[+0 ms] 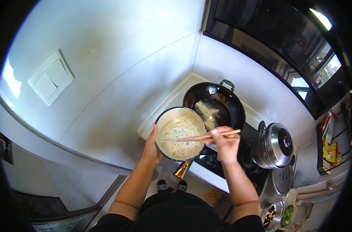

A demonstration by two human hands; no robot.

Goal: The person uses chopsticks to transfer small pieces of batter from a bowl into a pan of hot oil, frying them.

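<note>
My left hand (151,148) grips a round, dark-rimmed bowl (166,118) by its left side, with the thumb at the rim. Inside is a thick cream-coloured batter (179,129) flecked with green. Across the bowl lie wooden chopsticks (201,137), held in my right hand (224,144); their tips reach into the batter. Just beyond the bowl, a black wok (236,108) sits on the stove, partly covered by the bowl. Pale pieces of battered food (207,112) lie in dark oil there. What the battered pieces contain cannot be seen.
A lidded steel pot (274,145) stands right of the wok on the black stove (253,176). A wood-and-black handle (182,169) juts out below the bowl. Bowls of dark pieces (270,216) and green vegetables (287,215) are at lower right. A range hood (257,42) overhangs the wall.
</note>
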